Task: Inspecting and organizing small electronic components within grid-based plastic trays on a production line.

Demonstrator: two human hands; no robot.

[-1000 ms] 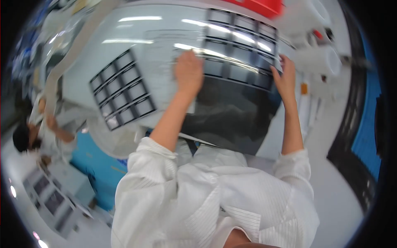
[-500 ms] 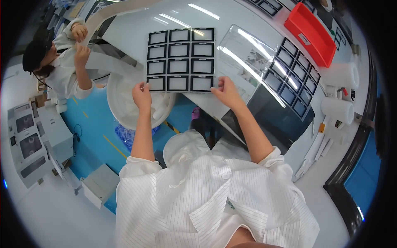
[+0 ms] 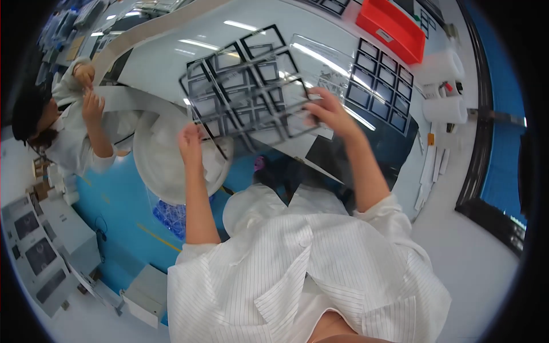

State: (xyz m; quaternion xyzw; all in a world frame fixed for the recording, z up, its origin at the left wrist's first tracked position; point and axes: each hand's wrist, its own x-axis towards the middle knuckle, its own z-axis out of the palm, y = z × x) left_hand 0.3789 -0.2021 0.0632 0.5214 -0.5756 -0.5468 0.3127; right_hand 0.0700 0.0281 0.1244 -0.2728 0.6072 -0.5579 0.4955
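A see-through sheet printed with black rectangular frames [image 3: 266, 71] is tilted and blurred by motion. It is raised over a similar sheet with rows of black-edged windows [image 3: 235, 86], which lies on the white table. My right hand [image 3: 334, 114] is closed on the raised sheet's right edge, thumb and fingers pinching it. At the lower left edge, my left hand [image 3: 191, 142] has its fingers curled against the sheet; motion blur softens the fingertips.
Right of the sheets lies a clear glossy sheet [image 3: 320, 63], then another black-framed sheet [image 3: 380, 86]. A red bin [image 3: 394, 31] and white rolls [image 3: 445, 108] stand beyond. Left, a round white tub [image 3: 150, 151] sits near a co-worker whose hands [image 3: 88, 94] are raised.
The framed sheet, level between my hands before, is now lifted and tilted, showing a second sheet beneath. My right hand has moved right and turned. The view has shifted too.
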